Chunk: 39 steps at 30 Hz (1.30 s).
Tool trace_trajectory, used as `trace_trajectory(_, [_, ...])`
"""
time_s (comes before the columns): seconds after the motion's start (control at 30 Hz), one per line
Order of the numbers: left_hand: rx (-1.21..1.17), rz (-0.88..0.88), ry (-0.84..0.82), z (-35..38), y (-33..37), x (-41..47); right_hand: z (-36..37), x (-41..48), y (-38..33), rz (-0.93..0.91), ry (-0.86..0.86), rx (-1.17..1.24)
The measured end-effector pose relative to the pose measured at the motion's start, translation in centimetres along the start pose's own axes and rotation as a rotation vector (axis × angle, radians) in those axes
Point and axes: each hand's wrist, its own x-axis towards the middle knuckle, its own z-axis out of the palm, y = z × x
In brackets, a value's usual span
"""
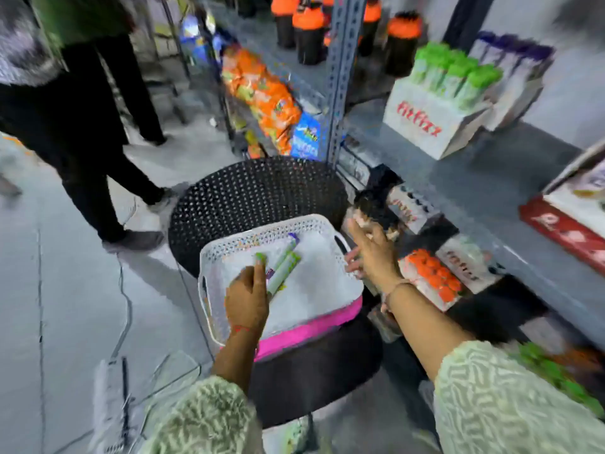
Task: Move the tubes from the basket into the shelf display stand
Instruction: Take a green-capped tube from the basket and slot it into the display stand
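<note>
Tubes lie in basket on chair; left hand pinches one, right hand's fingers too blurred

— What sort of place is this?
— A shop. Grey metal shelves carry stock in rows: capped tubes in a branded carton, orange-lidded shakers, snack packets (blurred, labels unreadable).
— Anything else?
— More cartons fill the lower shelf.
</note>
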Motion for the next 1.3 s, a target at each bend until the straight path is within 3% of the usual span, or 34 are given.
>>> trace_trajectory(0.17, [0.472,0.16,-0.109,2.1,-6.7,-2.4,5.7,3.0,4.8,0.249,-0.201,-0.029])
trace_trajectory(0.27, [0.65,0.165,-0.188,2.6,-9.2,-2.9,9.0,4.9,7.1,0.332,-0.202,-0.042])
trace_trajectory(0.43, [0.737,0.212,-0.232,3.1,-11.1,-2.8,14.4,8.2,9.9,0.517,-0.178,-0.078])
trace_trajectory(0.63, [0.754,0.176,-0.232,3.5,-11.7,-2.8,18.4,9.8,11.9,0.425,0.047,-0.344])
trace_trajectory(0.73, [0.764,0.167,-0.222,3.6,-11.9,-2.7,18.5,10.4,12.7,0.482,-0.005,-0.174])
trace_trajectory(0.87, [0.751,0.167,-0.23,3.5,-11.6,-2.7,15.5,9.0,12.3,0.487,-0.006,0.335])
trace_trajectory(0.93, [0.731,0.154,-0.255,3.3,-11.4,-2.7,12.6,7.9,11.3,0.443,0.019,0.46])
trace_trajectory(1.13, [0.617,0.223,-0.306,4.4,-7.3,-3.3,-0.4,3.7,5.6,0.247,0.122,0.581])
trace_trajectory(1.3, [0.461,0.557,-0.39,11.6,3.6,-4.5,-12.6,-1.3,0.3,0.043,0.372,0.626])
